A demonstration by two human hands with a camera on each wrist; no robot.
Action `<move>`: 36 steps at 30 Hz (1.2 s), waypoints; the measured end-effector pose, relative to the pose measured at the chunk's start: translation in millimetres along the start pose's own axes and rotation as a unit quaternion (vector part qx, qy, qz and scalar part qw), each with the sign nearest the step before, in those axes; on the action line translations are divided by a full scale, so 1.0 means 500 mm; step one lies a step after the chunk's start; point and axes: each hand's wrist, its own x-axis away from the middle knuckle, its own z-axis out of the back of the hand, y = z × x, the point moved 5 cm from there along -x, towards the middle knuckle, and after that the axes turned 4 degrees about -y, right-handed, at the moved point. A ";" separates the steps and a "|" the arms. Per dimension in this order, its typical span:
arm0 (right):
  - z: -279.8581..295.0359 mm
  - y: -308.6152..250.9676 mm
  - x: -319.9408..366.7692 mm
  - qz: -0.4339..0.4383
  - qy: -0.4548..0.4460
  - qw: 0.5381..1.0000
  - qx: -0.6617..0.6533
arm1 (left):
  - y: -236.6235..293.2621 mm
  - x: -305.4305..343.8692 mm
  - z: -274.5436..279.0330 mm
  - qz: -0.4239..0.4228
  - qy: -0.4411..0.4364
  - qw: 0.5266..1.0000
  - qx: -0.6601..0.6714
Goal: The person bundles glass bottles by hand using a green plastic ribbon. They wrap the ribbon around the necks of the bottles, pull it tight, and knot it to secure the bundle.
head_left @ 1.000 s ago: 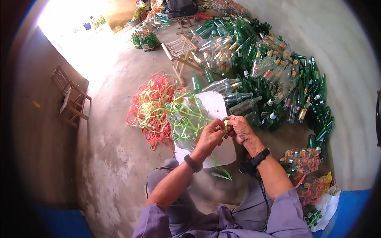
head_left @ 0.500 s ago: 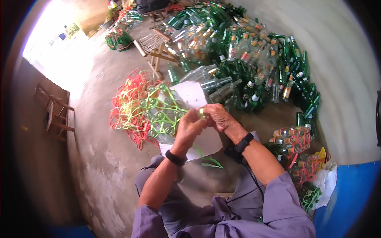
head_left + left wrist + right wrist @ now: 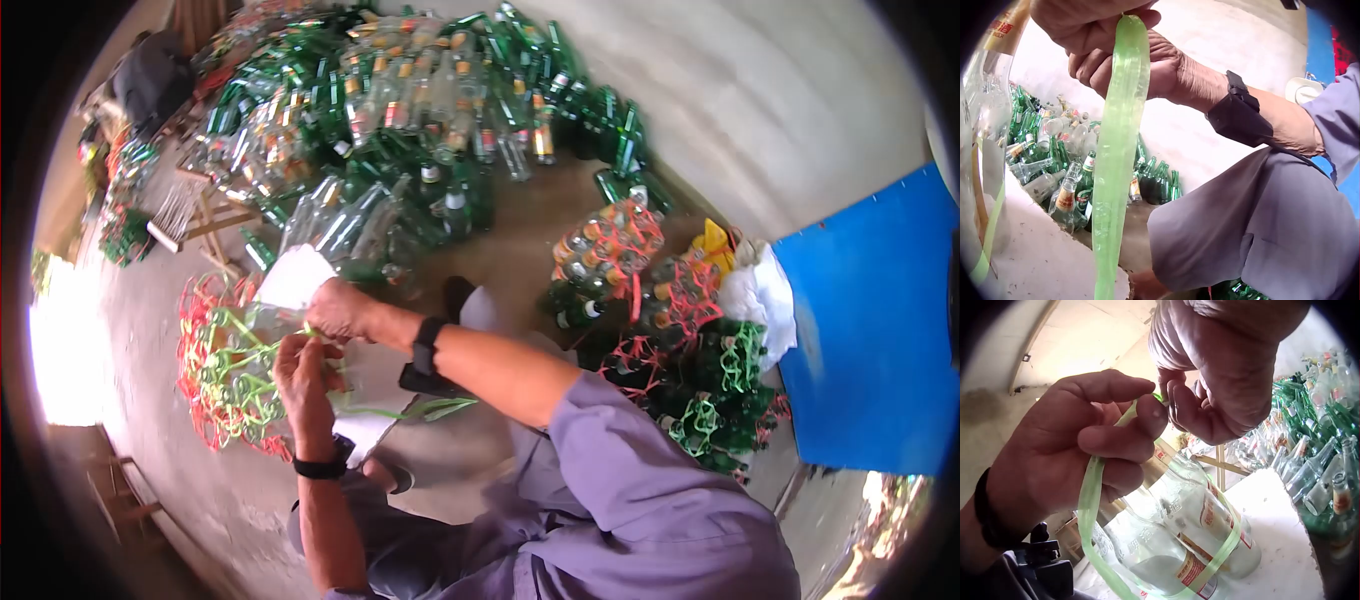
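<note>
Green plastic strap (image 3: 1121,125) hangs from the pinching fingers in the left wrist view. My left hand (image 3: 305,385) grips the strap, which runs between its thumb and fingers in the right wrist view. Close against it, my right hand (image 3: 345,310) pinches the strap at the same spot, its fingers curled. Beside the hands stands a bundle of clear bottles (image 3: 1204,519) with green strap laced around the necks and sides. The bundle rests on a white board (image 3: 298,277). A loose strap tail (image 3: 440,408) trails to the right below the hands.
Tangled red strap (image 3: 195,330) lies left of the bundle. A large heap of green and clear bottles (image 3: 440,110) lies beyond the board. Red-strapped bottle bundles (image 3: 612,245) stand at the right, near a blue panel (image 3: 870,330). A wooden folding stool (image 3: 205,215) is at the upper left.
The head view has swung to the right, so bundle and hands appear farther left and more blue panel shows. Both hands still hold the strap close together.
</note>
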 end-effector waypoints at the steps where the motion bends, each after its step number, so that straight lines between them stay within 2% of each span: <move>1: -0.012 -0.015 -0.003 0.102 0.100 0.977 0.157 | 0.008 0.004 -0.005 -0.007 0.002 1.000 -0.013; 3: -0.095 0.037 -0.037 0.079 0.117 0.970 0.197 | -0.009 -0.003 0.004 -0.027 0.012 0.999 -0.035; 4: -0.093 0.012 -0.035 0.075 -0.067 0.921 0.375 | -0.010 -0.002 0.000 -0.033 0.023 0.998 -0.040; 5: -0.070 -0.007 -0.026 0.063 -0.065 0.917 0.389 | -0.012 -0.005 0.001 -0.028 0.031 0.998 -0.045; 7: -0.077 -0.004 -0.032 0.066 -0.122 0.915 0.380 | -0.019 -0.009 0.008 -0.042 0.041 0.997 -0.059; 8: -0.129 0.038 -0.061 0.047 -0.066 0.976 0.202 | -0.015 -0.007 0.006 -0.047 0.034 0.997 -0.053; 9: -0.171 0.093 -0.075 0.028 -0.003 0.999 0.017 | -0.009 -0.007 0.005 -0.051 0.028 0.997 -0.048; 10: -0.034 0.034 -0.021 -0.125 0.032 0.976 -0.177 | -0.010 -0.009 0.009 -0.051 0.023 0.997 -0.050; 11: -0.021 0.030 -0.020 -0.168 0.014 0.968 -0.186 | 0.001 -0.005 0.000 -0.053 0.030 0.997 -0.043; 13: 0.011 0.006 -0.008 -0.146 0.042 0.973 -0.175 | 0.004 -0.003 -0.001 -0.047 0.031 0.997 -0.045; 14: 0.025 -0.006 0.001 -0.135 0.022 0.976 -0.169 | 0.000 -0.004 -0.001 -0.045 0.025 0.998 -0.047; 17: 0.040 -0.022 0.019 -0.172 0.007 0.981 -0.094 | -0.018 -0.008 0.001 -0.020 0.020 0.998 -0.051; 19: 0.052 -0.029 0.023 -0.182 -0.007 0.980 -0.079 | -0.029 -0.009 -0.001 -0.007 0.057 0.998 -0.037; 24: 0.050 -0.042 0.020 -0.138 -0.026 0.989 -0.041 | -0.030 -0.005 0.000 -0.015 0.031 0.997 -0.064; 27: 0.044 -0.051 0.022 -0.126 -0.028 0.991 -0.028 | -0.030 0.001 0.003 -0.007 0.062 0.997 -0.055; 29: 0.045 -0.057 0.019 -0.090 0.027 0.995 -0.026 | -0.058 -0.006 0.040 0.015 0.073 0.997 -0.022; 30: 0.051 -0.062 0.021 -0.090 0.010 0.996 -0.018 | -0.075 -0.010 0.055 0.016 0.072 0.997 -0.025; 32: 0.049 -0.063 0.022 -0.085 0.033 0.996 -0.009 | -0.083 -0.014 0.081 -0.076 0.084 0.984 -0.134; 33: 0.051 -0.065 0.021 -0.078 0.052 0.996 0.004 | -0.083 -0.011 0.084 -0.076 0.085 0.984 -0.136; 34: 0.050 -0.063 0.021 -0.077 0.052 0.996 0.003 | -0.069 -0.006 0.075 -0.142 0.056 0.952 -0.267; 35: 0.050 -0.058 0.021 -0.080 0.049 0.996 0.003 | -0.058 -0.001 0.062 -0.205 0.027 0.897 -0.391; 36: 0.051 -0.055 0.020 -0.084 0.046 0.995 0.002 | -0.057 -0.004 0.067 -0.205 0.029 0.897 -0.392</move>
